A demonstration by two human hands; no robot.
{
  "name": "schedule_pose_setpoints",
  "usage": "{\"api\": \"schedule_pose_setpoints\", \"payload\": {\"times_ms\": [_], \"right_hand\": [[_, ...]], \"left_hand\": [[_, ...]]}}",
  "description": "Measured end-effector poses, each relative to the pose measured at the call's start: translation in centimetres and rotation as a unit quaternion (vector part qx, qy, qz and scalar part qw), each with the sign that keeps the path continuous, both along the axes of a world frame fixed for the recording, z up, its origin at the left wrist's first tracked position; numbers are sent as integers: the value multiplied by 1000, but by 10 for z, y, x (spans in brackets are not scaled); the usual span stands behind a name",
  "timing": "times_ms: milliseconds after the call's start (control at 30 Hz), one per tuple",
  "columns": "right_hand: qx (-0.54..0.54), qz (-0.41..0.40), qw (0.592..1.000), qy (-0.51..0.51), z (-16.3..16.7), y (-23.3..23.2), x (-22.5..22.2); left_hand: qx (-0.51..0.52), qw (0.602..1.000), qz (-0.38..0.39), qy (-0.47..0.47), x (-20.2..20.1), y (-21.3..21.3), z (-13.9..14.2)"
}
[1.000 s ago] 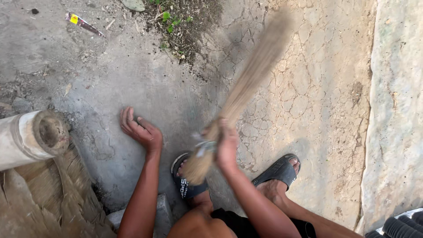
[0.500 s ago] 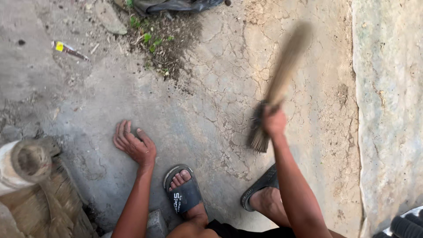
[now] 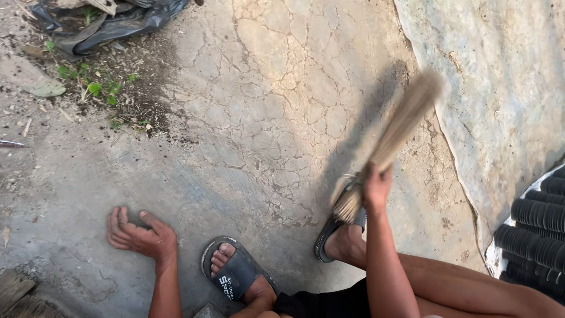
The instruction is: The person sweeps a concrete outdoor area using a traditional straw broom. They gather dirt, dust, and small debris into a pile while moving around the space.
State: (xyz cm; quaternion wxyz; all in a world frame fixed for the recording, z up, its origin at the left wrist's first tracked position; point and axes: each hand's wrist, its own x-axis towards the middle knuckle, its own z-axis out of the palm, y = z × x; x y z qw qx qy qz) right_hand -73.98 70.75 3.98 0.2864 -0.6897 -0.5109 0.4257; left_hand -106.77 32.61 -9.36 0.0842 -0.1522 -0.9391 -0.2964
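— What does the right hand [image 3: 376, 187] hold?

— It is clenched around the bound end of a short straw-coloured hand broom [image 3: 388, 141]. The bristles are blurred and slant up to the right, over the cracked grey concrete ground [image 3: 276, 88] near the pale stone slab [image 3: 500, 88].

— And the left hand [image 3: 138, 235]?

— It grasps nothing; it lies flat on the ground with fingers spread, palm down.

— What surrounds the person?

— Two dark slip-on sandals [image 3: 235, 274] on the feet sit between the hands, crumpled black plastic sheeting [image 3: 112, 23] lies at the top left beside small green weeds [image 3: 94, 88], and black ribbed tubes [image 3: 538, 229] are stacked at the right edge.
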Motion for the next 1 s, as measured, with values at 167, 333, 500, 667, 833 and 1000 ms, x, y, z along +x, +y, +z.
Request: {"api": "schedule_pose_setpoints", "payload": {"times_ms": [167, 333, 500, 667, 833, 1000], "right_hand": [[20, -223, 973, 49, -27, 15, 57], [-80, -28, 995, 50, -41, -30, -12], [-233, 253, 939, -22, 12, -80, -97], [-151, 149, 977, 18, 18, -95, -101], [-55, -198, 959, 192, -35, -53, -42], [-106, -68, 973, 195, -63, -99, -58]], "left_hand": [[-9, 1000, -8, -8, 1, -1, -4], [-21, 1000, -15, -11, 3, -4, -5], [-20, 999, -26, -20, 3, -4, -4], [-5, 1000, -23, 4, 2, -3, -3], [18, 1000, -15, 12, 0, -2, -1], [3, 1000, -9, 29, -2, 0, 5]]}}
